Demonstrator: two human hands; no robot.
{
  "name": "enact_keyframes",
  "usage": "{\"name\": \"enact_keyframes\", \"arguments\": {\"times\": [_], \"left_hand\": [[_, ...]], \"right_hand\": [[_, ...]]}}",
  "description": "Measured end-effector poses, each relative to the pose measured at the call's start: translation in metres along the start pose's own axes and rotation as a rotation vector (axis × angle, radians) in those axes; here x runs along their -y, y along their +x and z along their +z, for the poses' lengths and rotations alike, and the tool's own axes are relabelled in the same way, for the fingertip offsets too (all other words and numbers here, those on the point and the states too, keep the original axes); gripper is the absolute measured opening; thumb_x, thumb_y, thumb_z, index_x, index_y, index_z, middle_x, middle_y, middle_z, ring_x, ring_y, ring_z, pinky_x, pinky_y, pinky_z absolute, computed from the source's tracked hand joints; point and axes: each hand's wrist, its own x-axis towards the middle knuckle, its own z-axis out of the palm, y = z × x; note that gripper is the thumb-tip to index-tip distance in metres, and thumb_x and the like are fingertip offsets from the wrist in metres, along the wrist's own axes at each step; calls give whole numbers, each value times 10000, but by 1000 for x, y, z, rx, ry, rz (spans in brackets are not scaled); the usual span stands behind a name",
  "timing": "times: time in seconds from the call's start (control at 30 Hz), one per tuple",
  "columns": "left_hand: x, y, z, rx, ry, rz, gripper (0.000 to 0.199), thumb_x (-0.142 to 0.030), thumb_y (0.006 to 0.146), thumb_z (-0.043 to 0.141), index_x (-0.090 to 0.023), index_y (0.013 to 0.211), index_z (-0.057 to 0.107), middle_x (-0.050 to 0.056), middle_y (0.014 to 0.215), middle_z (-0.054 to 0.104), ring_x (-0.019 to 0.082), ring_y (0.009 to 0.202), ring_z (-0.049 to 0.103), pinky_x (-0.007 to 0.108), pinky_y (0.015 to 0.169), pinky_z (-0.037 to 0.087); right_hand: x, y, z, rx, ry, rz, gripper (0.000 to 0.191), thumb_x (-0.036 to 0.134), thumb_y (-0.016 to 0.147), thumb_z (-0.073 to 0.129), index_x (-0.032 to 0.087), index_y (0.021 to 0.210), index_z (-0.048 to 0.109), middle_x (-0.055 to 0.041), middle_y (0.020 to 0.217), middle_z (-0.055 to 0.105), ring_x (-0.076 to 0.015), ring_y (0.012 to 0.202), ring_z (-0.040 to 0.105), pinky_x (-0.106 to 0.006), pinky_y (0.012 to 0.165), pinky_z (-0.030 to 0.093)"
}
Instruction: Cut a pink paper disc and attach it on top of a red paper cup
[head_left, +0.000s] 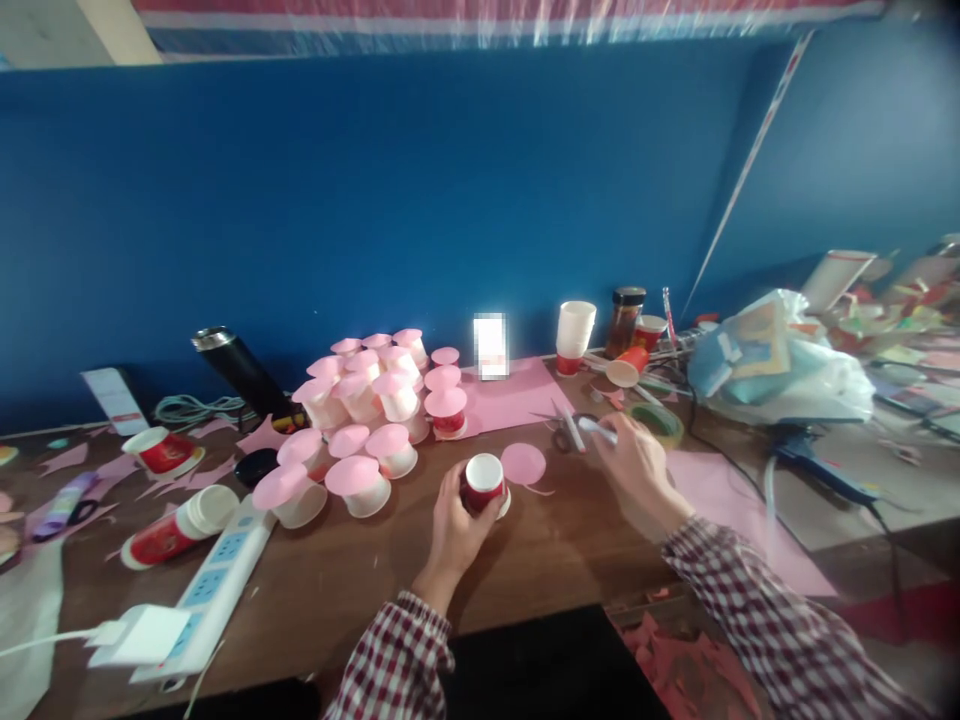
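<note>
My left hand (459,525) is wrapped around a red paper cup (484,490), which stands upside down on the desk with its white base up. Right beside that cup lies a flat pink paper disc (523,463). Farther right, my right hand (637,465) closes its fingers on a small whitish tube-like object (598,430), slightly blurred, so its exact kind is unclear. Next to it are scissors (562,438) and a slim white stick (574,425). To the left stand several upturned paper cups (367,498) topped with pink discs.
A power strip (217,580) with a white charger (142,635) lies at left, near a tipped cup stack (176,530) and black flask (240,370). Behind are pink paper (510,398) and stacked cups (575,340). At right are green tape (660,425), a glue gun (817,465) and a plastic bag (787,370).
</note>
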Motion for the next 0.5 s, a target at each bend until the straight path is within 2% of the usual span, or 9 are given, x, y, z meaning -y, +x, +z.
{"name": "enact_keyframes", "arguments": {"times": [0.07, 0.23, 0.4, 0.5], "left_hand": [[1, 0, 0, -8, 10, 25, 551, -332, 728, 723, -190, 1212, 501, 122, 1176, 604, 272, 1087, 603, 432, 931, 497], [-1, 0, -1, -36, 87, 66, 516, -283, 747, 686, -173, 1218, 504, 138, 1185, 594, 284, 1109, 579, 463, 968, 472], [-7, 1, -3, -73, 125, 104, 499, -294, 782, 659, -178, 1240, 500, 142, 1186, 589, 283, 1124, 565, 465, 980, 467], [-6, 1, -3, -106, 138, 116, 496, -297, 787, 654, -180, 1244, 502, 145, 1192, 576, 289, 1136, 558, 468, 978, 471]], "right_hand": [[-2, 3, 2, 21, -145, 4, 190, 348, 891, 512, 186, 922, 607, -93, 861, 684, -229, 808, 625, -289, 650, 396], [-4, 3, 9, 191, -347, 60, 229, 343, 941, 462, 169, 988, 603, -109, 854, 670, -221, 751, 652, -273, 582, 372], [-9, 5, 15, 240, -388, 101, 247, 319, 951, 448, 144, 1005, 614, -134, 833, 660, -246, 750, 669, -281, 566, 399], [-9, 4, 13, 239, -394, 94, 238, 317, 948, 457, 148, 1011, 612, -147, 914, 655, -244, 782, 663, -290, 579, 416]]}}
